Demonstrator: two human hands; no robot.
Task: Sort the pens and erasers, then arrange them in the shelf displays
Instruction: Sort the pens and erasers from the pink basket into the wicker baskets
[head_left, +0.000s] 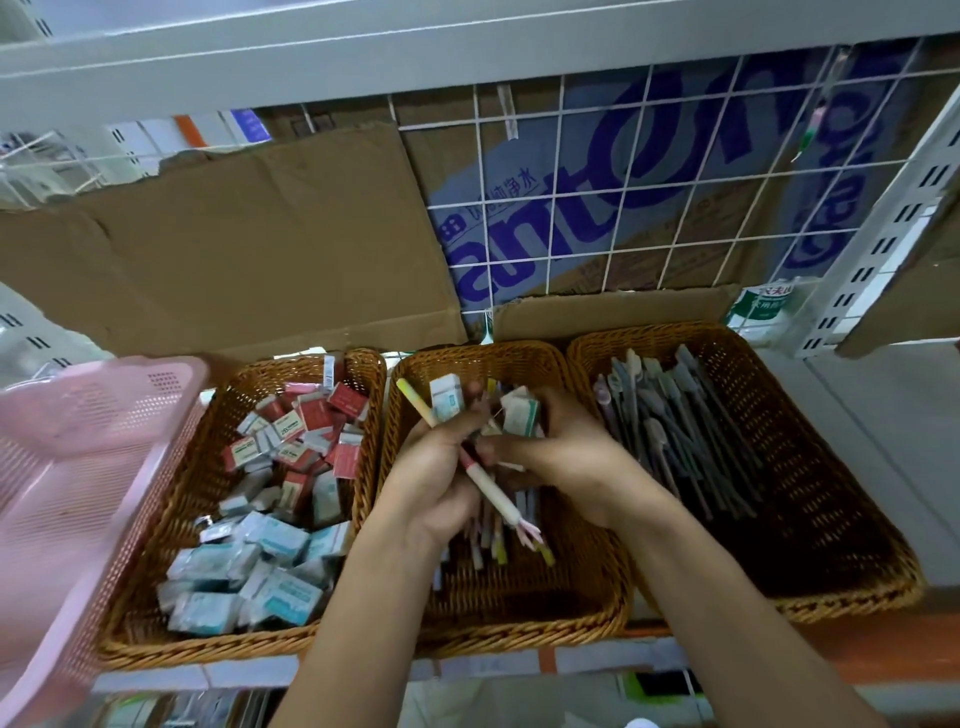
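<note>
Mid-sort over middle brown wicker basket (483, 352): left hand (431, 467) curled round long cream pen (488, 480) and white boxed eraser (448, 397), right hand (566, 452) pinching second boxed eraser (519, 413); I'd drop both erasers into left wicker basket (208, 644) next

Shelf (249, 675) carries 3 wicker baskets side by side. Left grip (436, 467), over mid basket (519, 634), curls round cream pen (493, 488) plus white eraser box (448, 399). Right grip (566, 452), just beside it, pinches second eraser box (521, 413). Left basket (208, 649): erasers (280, 493), red at back, blue-white at front. Right basket (841, 608): grey pens (675, 431). Pink crate (78, 441) at shelf's left edge.
</note>
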